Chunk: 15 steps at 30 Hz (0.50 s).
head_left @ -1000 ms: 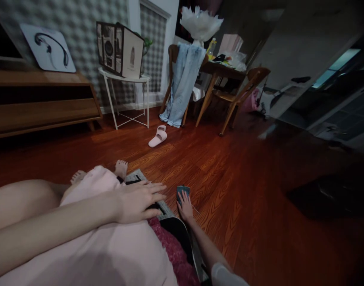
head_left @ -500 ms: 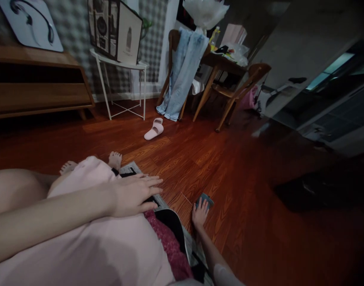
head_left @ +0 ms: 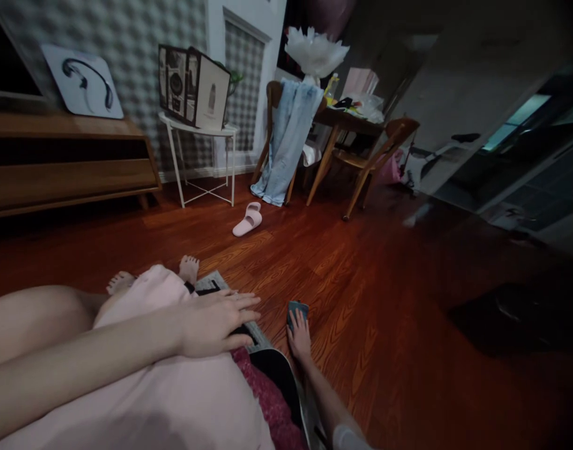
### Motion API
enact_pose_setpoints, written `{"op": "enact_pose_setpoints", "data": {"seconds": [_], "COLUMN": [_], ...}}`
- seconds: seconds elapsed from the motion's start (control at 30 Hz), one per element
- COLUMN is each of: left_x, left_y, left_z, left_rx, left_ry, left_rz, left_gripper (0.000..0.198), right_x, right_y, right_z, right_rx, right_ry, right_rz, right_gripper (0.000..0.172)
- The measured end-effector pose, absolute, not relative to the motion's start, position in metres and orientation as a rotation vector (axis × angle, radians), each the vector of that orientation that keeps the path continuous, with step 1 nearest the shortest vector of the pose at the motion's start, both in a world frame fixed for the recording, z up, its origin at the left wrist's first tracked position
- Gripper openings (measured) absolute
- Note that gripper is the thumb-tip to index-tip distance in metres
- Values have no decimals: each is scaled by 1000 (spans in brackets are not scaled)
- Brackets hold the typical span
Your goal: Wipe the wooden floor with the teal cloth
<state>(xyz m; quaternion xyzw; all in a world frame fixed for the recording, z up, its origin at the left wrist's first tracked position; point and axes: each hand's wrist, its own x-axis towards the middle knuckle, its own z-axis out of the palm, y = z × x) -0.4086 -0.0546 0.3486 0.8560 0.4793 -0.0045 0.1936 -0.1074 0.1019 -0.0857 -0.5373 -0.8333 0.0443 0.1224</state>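
My right hand (head_left: 300, 337) reaches down to the wooden floor, its fingers stretched over a folded blue-grey cloth (head_left: 293, 307). The cloth lies under the fingers against the floor, and part of it is hidden by them. Nearer to me, my left hand (head_left: 220, 322) rests palm down with its fingers extended, holding nothing. Beneath that arm is pale pink fabric (head_left: 192, 387) over my body and leg. A grey and black mat or fabric (head_left: 262, 340) shows just beyond the left fingertips, and dark red lace (head_left: 267, 394) lies at its near side.
One pink slipper (head_left: 247, 220) lies on the floor ahead. Behind it stand a white side table (head_left: 202, 129), a chair (head_left: 273, 94) draped with jeans (head_left: 288, 140), and another wooden chair (head_left: 377, 159). A low wooden cabinet (head_left: 70, 178) is at left, a dark object (head_left: 511, 319) at right.
My right hand has slid leftward and slightly forward over the floor, the cloth moving with it. The left hand stays in place on my body. The whole view has tipped up a little.
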Motion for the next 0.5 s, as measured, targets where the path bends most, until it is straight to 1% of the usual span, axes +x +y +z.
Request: {"op": "enact_pose_setpoints", "data": {"seconds": [0.13,0.23,0.37,0.5], "left_x": [-410,-411,-412,-411], "left_y": [-56,-56,-56,-55], "left_z": [349,346,343,340], "left_rx": [2407,2422,2429,2444], "left_ry": [1344,1324,1325,1317], "left_rz": [-5,50,60,38], "left_gripper": [47,48,48,48], "right_x": [-50,-8,14,-15], "right_y": [120,113,84,53], "right_z": [-85,-89,-96,-104], "right_rx": [-1936,-2120,-2171,-2080], "right_ry": [-2180,-1982,-1879,-1968], "right_rz": [114,67,11,16], "right_gripper": [62,67,73,72]}}
